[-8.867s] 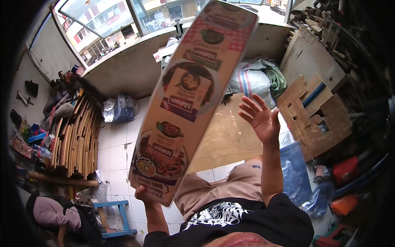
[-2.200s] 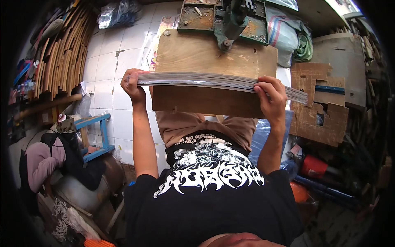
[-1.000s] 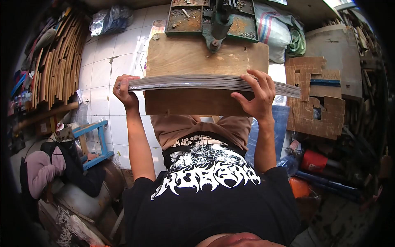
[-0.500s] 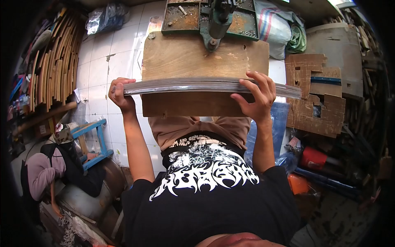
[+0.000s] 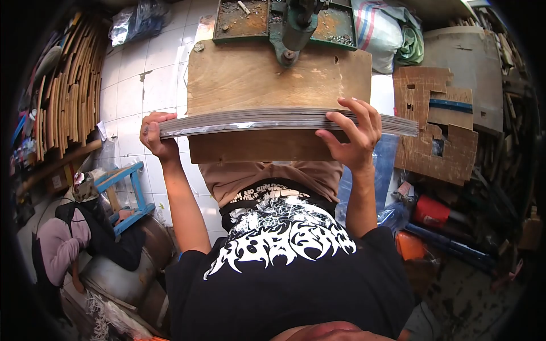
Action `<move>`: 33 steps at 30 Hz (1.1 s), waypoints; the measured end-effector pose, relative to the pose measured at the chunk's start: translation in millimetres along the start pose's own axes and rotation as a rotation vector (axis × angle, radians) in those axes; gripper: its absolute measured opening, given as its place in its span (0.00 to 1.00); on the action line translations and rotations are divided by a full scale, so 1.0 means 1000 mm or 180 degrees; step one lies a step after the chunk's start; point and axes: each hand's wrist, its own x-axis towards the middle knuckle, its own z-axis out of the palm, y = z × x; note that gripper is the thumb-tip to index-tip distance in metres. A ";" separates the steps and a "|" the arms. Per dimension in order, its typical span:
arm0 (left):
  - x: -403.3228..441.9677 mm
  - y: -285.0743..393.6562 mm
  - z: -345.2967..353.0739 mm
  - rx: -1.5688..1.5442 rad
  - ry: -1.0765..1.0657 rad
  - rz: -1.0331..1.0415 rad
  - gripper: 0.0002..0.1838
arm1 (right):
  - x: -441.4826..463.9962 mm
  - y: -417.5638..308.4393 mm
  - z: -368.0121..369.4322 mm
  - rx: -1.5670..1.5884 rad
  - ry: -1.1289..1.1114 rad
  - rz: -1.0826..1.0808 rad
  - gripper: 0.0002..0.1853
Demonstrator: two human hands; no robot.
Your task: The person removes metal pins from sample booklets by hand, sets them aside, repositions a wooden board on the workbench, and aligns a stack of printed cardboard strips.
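A long stack of thin grey sheets (image 5: 250, 120) spans the view above a wooden board (image 5: 256, 79), its layered edges facing up at me. Around the left end of the stack my left hand (image 5: 159, 135) is closed, with fingers over the top and the thumb on the near side. Toward the right end, my right hand (image 5: 358, 133) holds the stack with its fingers bent over it and somewhat spread, the thumb toward me. The right end sticks out past that hand, its sheets slightly fanned. The stack's underside is hidden.
Beyond the board stands a green metal press (image 5: 296, 34) with a tray (image 5: 242, 23) of small bits. Cut cardboard (image 5: 412, 125) lies at right, a woven sack (image 5: 378, 37) behind it. At lower left, another person (image 5: 62, 238) sits near a blue frame (image 5: 136, 190).
My left hand and the left end of the stack have shifted slightly left. The right hand keeps its hold almost in place. The whole view has tilted a little.
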 end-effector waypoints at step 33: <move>0.002 -0.003 -0.001 0.0249 0.0003 0.0099 0.15 | -0.104 0.163 0.000 0.3866 0.2171 0.2482 0.49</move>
